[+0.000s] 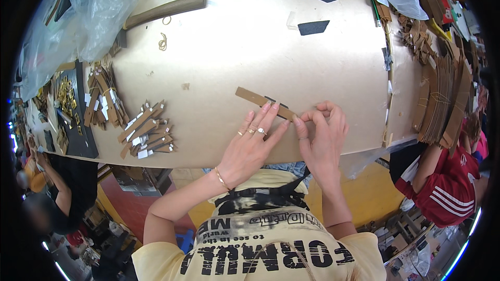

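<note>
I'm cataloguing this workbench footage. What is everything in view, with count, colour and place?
table: one, tan, centre
brown strip: one, under both hands
strip piles: two loose heaps, brown and white, left edge
dark patches: several, black, far side
hammer: one, tan handle, upper left
plastic bags: clear, upper left and upper right
cardboard stacks: brown, right edge
other people: two, lower right and lower left
left hand: fingers flat on the strip
right hand: pinching the strip's end

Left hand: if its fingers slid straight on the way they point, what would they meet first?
The left hand points up-right; its fingers already touch the brown strip. Beyond it, probably only bare table.
</note>
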Available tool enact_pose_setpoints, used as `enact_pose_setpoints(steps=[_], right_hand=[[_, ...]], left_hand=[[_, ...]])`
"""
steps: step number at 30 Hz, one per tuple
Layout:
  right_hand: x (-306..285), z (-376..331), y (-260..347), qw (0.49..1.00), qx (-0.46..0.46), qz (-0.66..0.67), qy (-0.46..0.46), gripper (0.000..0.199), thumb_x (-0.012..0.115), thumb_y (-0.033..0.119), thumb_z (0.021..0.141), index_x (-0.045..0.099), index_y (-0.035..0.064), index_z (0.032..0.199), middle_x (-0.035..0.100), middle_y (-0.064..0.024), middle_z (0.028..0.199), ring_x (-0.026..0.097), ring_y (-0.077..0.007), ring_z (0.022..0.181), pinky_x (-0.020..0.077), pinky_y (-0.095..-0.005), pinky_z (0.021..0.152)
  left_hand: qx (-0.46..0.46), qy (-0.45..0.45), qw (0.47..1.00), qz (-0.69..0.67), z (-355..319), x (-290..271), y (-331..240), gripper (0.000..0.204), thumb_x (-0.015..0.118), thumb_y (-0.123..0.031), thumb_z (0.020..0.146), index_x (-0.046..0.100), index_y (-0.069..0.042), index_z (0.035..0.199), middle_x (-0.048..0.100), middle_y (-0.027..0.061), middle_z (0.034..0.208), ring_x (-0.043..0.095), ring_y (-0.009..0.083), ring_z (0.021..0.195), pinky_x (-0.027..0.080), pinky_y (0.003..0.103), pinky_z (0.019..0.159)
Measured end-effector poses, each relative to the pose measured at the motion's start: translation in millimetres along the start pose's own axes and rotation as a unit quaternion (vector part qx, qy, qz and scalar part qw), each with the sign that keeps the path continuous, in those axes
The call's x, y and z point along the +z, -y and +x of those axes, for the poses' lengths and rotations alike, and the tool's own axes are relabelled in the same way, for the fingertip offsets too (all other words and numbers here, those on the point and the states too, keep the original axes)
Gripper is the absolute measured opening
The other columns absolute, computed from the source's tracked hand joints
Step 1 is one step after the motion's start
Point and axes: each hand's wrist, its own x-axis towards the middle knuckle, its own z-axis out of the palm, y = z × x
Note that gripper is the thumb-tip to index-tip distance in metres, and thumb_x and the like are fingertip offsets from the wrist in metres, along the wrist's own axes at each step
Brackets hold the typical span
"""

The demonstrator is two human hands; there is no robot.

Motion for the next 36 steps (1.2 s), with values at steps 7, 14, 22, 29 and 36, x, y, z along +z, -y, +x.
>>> enact_pose_setpoints(steps=[7,14,22,29,36], right_hand=[[-3.9,8.4,7.0,0.998,-0.012,0.063,-0.004,0.019,0.068,0.023,0.093,0.063,0.0047,0.090,0.057,-0.0128,0.111,0.055,-0.0277,0.100,0.0387,-0.0423,0.091],[4.0,8.7,10.0,0.938,0.119,0.325,0.008,0.022,0.073,0.010,0.089,0.056,0.0029,0.103,0.066,-0.0037,0.079,0.054,-0.0096,0.065,0.0448,-0.0241,0.059],[8.1,4.3,0.6,0.949,0.122,0.289,-0.003,0.031,0.074,0.004,0.086,0.050,0.0036,0.106,0.066,-0.0015,0.077,0.052,-0.0066,0.065,0.0439,-0.0219,0.058],[6.2,9.6,3.8,0.937,0.137,0.320,0.008,0.030,0.073,0.002,0.085,0.052,0.0030,0.106,0.065,-0.0022,0.075,0.052,-0.0072,0.064,0.0445,-0.0228,0.058],[11.0,-5.7,8.2,0.999,-0.025,0.045,-0.001,0.027,0.070,0.006,0.084,0.070,0.0159,0.108,0.064,-0.0058,0.107,0.059,-0.0233,0.086,0.0480,-0.0350,0.071]], left_hand=[[0.009,-0.010,1.000,-0.007,0.4,0.6,-1.9,0.056,0.054,0.001,0.085,0.053,-0.010,0.140,0.028,0.0181,0.159,0.029,0.0340,0.147,0.029,0.051,0.118],[0.018,-0.013,1.000,-0.006,0.4,-0.1,-0.3,0.051,0.052,-0.003,0.088,0.053,-0.006,0.138,0.028,0.0219,0.158,0.028,0.0339,0.148,0.029,0.048,0.119],[0.017,0.000,1.000,-0.004,1.2,-3.0,-1.2,0.054,0.052,-0.001,0.086,0.051,-0.006,0.140,0.027,0.0234,0.158,0.027,0.0346,0.148,0.028,0.048,0.119],[0.016,0.011,1.000,0.006,1.1,-4.1,-1.7,0.056,0.053,0.000,0.085,0.050,-0.006,0.141,0.027,0.0236,0.158,0.027,0.0346,0.148,0.027,0.048,0.119],[0.020,-0.011,1.000,-0.002,1.1,-2.8,0.7,0.055,0.055,-0.001,0.086,0.049,-0.005,0.141,0.031,0.0223,0.157,0.030,0.0347,0.147,0.028,0.047,0.119]])
